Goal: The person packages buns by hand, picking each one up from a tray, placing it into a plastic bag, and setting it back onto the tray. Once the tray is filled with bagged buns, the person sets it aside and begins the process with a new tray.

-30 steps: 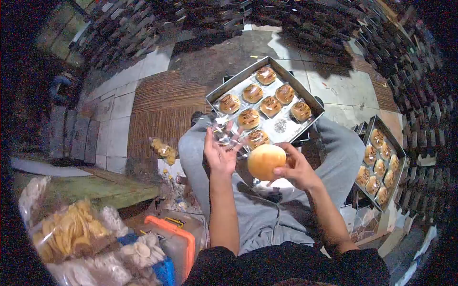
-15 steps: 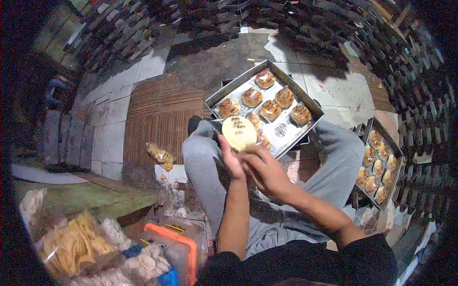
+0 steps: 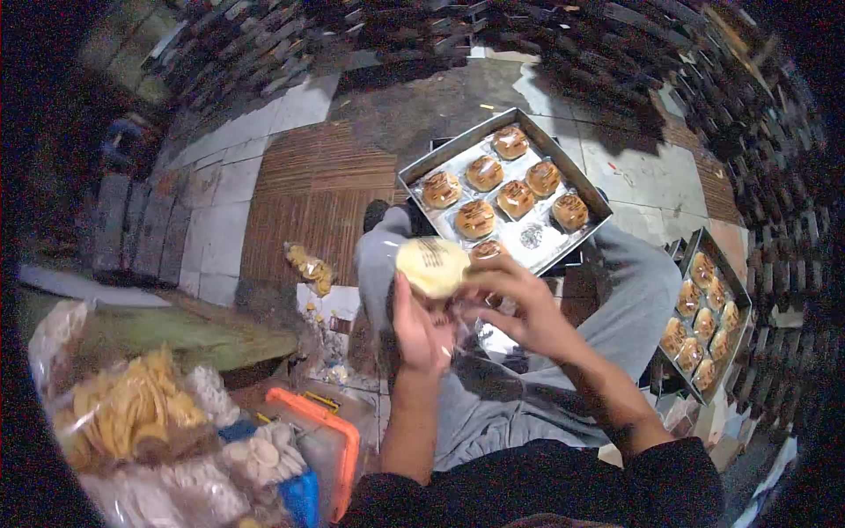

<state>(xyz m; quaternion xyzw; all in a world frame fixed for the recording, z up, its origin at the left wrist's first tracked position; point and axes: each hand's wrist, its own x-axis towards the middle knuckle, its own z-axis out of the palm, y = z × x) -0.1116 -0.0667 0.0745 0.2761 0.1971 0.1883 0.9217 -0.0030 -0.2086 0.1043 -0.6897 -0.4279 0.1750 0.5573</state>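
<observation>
My left hand (image 3: 419, 333) supports a pale yellow round bun (image 3: 431, 264) with dark marks on its upward side. Thin clear plastic wrap (image 3: 451, 327) shows between my hands, below the bun. At the bun's right side, the fingers of my right hand (image 3: 528, 308) are curled, partly blurred, and seem to pinch that plastic. Just beyond my hands, a metal tray (image 3: 532, 260) lined with printed white paper holds several browned buns (image 3: 516, 200) with dark streaks on top. One bun at the tray's near edge is partly hidden by my right hand.
Another tray (image 3: 728, 353) of browned buns stands on the right. At the lower left are plastic bags with yellow pieces (image 3: 141, 400) and a clear box with an orange rim (image 3: 348, 440). A small bag (image 3: 308, 267) lies on the floor left of my knee.
The bun has tilted, so its side now shows below the marked face. My right hand has drawn slightly right, away from my left palm. The whole view has shifted a little.
</observation>
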